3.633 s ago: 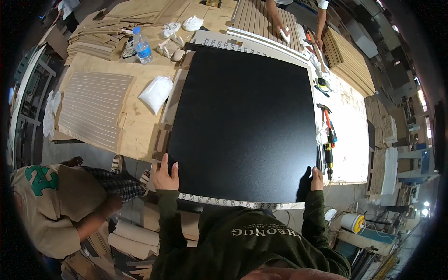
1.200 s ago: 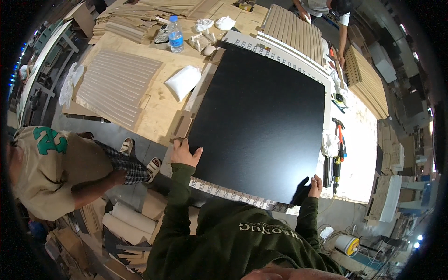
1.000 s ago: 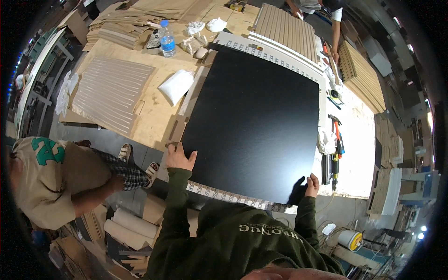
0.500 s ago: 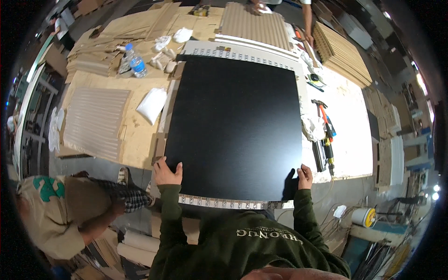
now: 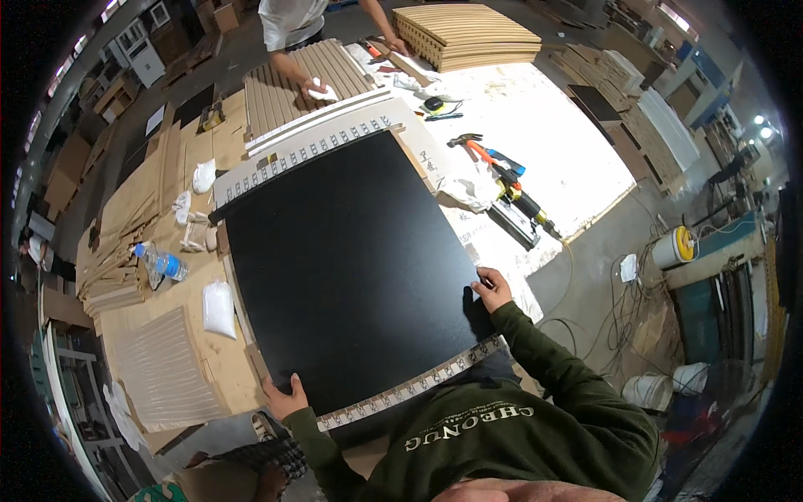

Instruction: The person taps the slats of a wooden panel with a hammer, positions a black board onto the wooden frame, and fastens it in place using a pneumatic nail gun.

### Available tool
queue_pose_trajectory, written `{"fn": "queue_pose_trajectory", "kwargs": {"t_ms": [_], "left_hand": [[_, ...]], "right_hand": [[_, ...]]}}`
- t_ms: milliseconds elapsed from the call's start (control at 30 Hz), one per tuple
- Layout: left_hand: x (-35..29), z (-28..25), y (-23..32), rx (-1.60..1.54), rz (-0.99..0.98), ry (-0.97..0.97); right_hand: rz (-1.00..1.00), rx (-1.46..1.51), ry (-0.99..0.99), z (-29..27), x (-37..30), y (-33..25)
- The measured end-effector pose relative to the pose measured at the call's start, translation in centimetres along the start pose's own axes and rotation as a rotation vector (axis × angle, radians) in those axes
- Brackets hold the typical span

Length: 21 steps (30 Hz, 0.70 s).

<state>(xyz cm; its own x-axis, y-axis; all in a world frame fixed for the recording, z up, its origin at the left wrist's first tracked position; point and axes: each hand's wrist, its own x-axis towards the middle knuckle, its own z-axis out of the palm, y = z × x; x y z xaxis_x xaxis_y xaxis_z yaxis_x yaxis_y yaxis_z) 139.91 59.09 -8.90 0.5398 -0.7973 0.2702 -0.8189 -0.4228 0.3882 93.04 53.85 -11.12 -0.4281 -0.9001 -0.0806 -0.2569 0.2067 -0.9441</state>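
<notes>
A large flat black panel [image 5: 351,268] lies in front of me on a pale printed board [image 5: 305,156], whose patterned strips show beyond its far and near edges. My left hand [image 5: 286,398] is at the panel's left edge near the close corner, thumb over the top and fingers down the side. At the right edge, my right hand [image 5: 492,289] has its fingers curled round the border, some of them hidden. A white pouch [image 5: 219,309] and a water bottle [image 5: 164,263] lie left of the panel. To its right are a hammer [image 5: 474,149] and a power tool [image 5: 532,209].
Across the table, another person's hand holds a white cloth [image 5: 321,90] on a ribbed panel [image 5: 293,79]. Ribbed boards are stacked [image 5: 468,38] at the far right. A ribbed sheet [image 5: 163,368] lies near left. Cables [image 5: 619,309] and a bucket [image 5: 673,248] are on the right.
My view has turned right, so the table and panel appear rotated. Both hands remain at the panel's side edges. More of the far person is now visible.
</notes>
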Motion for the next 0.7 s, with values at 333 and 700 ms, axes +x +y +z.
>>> {"fn": "queue_pose_trajectory", "kwargs": {"t_ms": [333, 700], "left_hand": [[-0.4, 0.1, -1.7, -0.211, -0.001, -0.043], [-2.8, 0.2, -1.3, -0.074, -0.079, 0.078]], "right_hand": [[-0.097, 0.056, 0.104, 1.0, 0.5, 2.8], [-0.013, -0.077, 0.138, 2.1, 1.3, 2.3]]}}
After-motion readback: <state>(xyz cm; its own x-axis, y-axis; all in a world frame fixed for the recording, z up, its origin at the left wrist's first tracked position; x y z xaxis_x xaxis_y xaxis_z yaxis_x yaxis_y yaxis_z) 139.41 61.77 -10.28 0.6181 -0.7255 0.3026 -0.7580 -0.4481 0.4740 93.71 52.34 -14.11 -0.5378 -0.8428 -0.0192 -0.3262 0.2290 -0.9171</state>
